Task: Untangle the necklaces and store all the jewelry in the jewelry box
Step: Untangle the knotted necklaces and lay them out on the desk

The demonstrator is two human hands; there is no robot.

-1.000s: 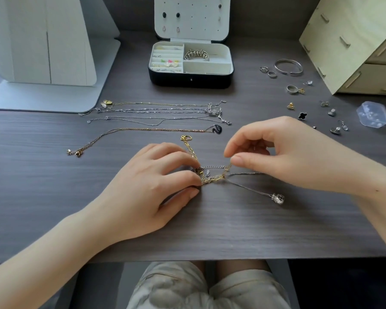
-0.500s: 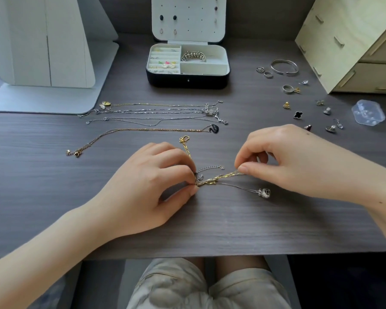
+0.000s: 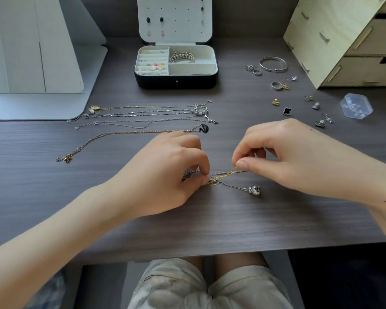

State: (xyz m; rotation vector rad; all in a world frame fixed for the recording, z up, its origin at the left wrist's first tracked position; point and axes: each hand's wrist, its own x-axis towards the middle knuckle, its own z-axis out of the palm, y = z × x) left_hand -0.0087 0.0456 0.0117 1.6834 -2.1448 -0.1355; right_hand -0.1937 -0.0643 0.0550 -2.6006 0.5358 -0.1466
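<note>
A knot (image 3: 213,181) of fine gold and silver chains is pinched between thumb and forefinger of the left hand (image 3: 165,175). A gold strand (image 3: 227,173), drawn taut, is pinched by the curled fingers of the right hand (image 3: 288,157). Below that hand's thumb a round, sparkling silver pendant (image 3: 254,190) lies on the wood-grain table (image 3: 210,224). The jewelry box (image 3: 176,81) (dark shell, pale lining) stands open well beyond both hands. The gold clasp end, seen beyond the left hand half a second ago, is now covered by it.
</note>
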